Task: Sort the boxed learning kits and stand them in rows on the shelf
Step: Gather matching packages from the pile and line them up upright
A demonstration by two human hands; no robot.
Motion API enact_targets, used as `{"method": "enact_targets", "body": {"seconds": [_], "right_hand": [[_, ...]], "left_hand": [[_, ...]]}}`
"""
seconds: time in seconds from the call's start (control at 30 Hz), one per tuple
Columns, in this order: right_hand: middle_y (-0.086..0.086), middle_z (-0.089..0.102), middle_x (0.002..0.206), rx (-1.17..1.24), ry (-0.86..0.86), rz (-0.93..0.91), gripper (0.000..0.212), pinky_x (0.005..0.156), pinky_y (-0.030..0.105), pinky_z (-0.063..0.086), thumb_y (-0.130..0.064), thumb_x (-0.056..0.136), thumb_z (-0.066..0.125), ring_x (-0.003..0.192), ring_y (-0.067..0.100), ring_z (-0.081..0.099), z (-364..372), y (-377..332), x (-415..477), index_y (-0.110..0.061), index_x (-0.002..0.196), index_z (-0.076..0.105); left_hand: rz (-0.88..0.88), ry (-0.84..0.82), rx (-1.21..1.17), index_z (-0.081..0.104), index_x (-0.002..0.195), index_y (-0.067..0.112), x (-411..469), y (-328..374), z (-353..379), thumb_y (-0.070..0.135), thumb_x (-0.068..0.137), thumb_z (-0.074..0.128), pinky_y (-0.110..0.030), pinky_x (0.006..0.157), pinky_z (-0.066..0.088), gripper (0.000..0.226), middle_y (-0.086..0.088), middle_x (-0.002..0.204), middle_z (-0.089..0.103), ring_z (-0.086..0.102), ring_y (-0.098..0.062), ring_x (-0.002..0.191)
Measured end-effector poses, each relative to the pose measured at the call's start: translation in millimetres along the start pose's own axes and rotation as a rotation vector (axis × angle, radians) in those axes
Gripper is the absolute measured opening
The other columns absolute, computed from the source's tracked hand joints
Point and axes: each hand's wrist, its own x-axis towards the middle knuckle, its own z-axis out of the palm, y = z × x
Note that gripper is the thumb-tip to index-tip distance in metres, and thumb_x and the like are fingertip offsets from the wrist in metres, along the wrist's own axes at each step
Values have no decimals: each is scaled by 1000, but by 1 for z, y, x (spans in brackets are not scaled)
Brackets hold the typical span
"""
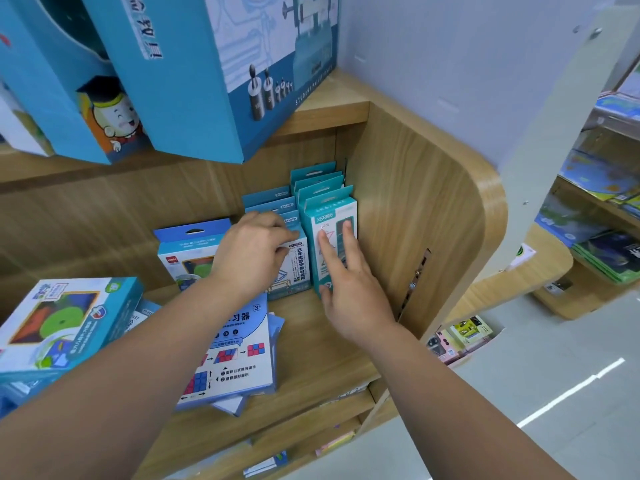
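Two rows of boxed kits stand upright at the back right of the wooden shelf (325,344). The right row is teal boxes (332,216), its front box touched by the straight fingers of my right hand (349,289). The left row is blue boxes (294,265); my left hand (252,251) grips the top of its front box with curled fingers. A blue box with a hang tab (187,247) stands further left. Flat white-and-blue kits (239,362) lie stacked on the shelf under my left forearm.
A large kit box (59,323) lies tilted at the left edge. Big blue boxes (194,71) overhang from the shelf above. The shelf's curved wooden side wall (429,216) closes the right. Other shelves with goods stand at far right, with grey floor below.
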Motion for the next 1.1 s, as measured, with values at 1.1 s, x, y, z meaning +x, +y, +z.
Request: {"method": "enact_targets", "body": {"seconds": [1.1], "right_hand": [[-14, -22, 163, 154, -14, 46, 76, 115, 36, 39, -29, 96, 61, 151, 20, 17, 9, 9, -18, -40, 157, 16]], "left_hand": [[-456, -37, -329, 52, 122, 25, -34, 0, -15, 18, 87, 73, -34, 74, 52, 42, -3, 115, 58, 65, -16, 70]]}}
